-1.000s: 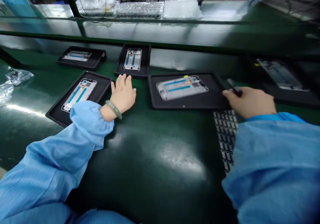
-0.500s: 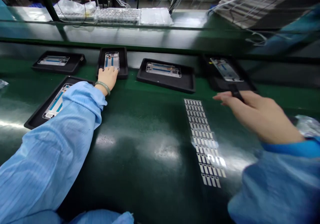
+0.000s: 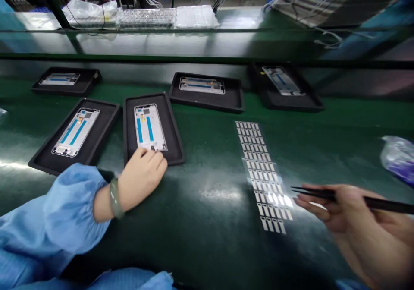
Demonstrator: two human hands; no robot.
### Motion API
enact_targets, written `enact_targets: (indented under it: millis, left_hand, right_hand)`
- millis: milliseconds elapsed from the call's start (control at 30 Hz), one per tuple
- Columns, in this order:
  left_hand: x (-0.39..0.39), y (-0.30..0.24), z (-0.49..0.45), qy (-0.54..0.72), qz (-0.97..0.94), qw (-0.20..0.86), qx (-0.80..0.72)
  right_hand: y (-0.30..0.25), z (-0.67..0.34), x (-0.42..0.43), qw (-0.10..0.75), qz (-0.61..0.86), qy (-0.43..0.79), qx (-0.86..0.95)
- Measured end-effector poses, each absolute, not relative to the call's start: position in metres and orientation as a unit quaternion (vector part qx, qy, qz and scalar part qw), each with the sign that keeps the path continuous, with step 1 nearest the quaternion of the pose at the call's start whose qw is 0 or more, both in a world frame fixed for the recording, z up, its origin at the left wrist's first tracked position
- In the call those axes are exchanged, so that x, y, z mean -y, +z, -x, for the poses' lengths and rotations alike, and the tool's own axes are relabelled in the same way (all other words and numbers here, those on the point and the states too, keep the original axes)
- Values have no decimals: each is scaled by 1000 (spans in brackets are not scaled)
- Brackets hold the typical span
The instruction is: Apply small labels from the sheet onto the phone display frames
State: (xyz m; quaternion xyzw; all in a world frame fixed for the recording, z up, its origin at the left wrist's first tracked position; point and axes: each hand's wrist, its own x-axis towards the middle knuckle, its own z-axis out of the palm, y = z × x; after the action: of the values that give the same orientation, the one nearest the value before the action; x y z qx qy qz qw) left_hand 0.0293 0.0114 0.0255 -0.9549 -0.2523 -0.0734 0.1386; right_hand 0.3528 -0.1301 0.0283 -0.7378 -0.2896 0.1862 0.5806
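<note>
My left hand (image 3: 142, 178) has its fingers curled over the near edge of a black tray (image 3: 174, 145), by the bottom end of a phone frame (image 3: 159, 129). That silvery frame lies in the tray and carries two blue strips. At the right, my right hand (image 3: 359, 225) grips black tweezers (image 3: 384, 203), their tips pointing left and slightly apart, with nothing visible between them. Just left of the tips is a clear sheet of small pale stickers (image 3: 262, 165) in rows, flat on the green tabletop (image 3: 200, 238).
Another tray (image 3: 105, 130) with a phone frame sits left of my left hand. Along the back stand more such trays: one far left (image 3: 86, 80), one central (image 3: 233, 100), one right (image 3: 291, 102). A plastic bag (image 3: 399, 158) lies at the right edge. A raised shelf (image 3: 239, 44) runs behind.
My left hand has drawn its tray from the back row toward me, beside the left tray. My right hand has moved nearer and right, and the tweezers' tips now show clearly.
</note>
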Motion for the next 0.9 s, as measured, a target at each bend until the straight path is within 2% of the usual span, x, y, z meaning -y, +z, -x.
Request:
enact_targets:
  millis: [67, 167, 367, 500, 667, 900]
  left_hand:
    - [12, 28, -29, -71, 968, 122, 208]
    - [39, 32, -33, -79, 983, 71, 146]
    - [78, 31, -52, -111, 990, -79, 34]
    - [89, 27, -66, -136, 981, -135, -25]
    - [80, 27, -71, -183, 971, -154, -26]
    - [47, 16, -62, -172, 977, -129, 11]
  right_hand:
    - [23, -349, 134, 615, 710, 235, 251]
    - [13, -347, 137, 626, 707, 241, 223]
    - [10, -334, 138, 586, 743, 228, 230]
    - [27, -306, 116, 551, 742, 202, 324]
    - [38, -273, 68, 469, 648, 175, 574]
    - [14, -268, 32, 409, 606, 226, 644]
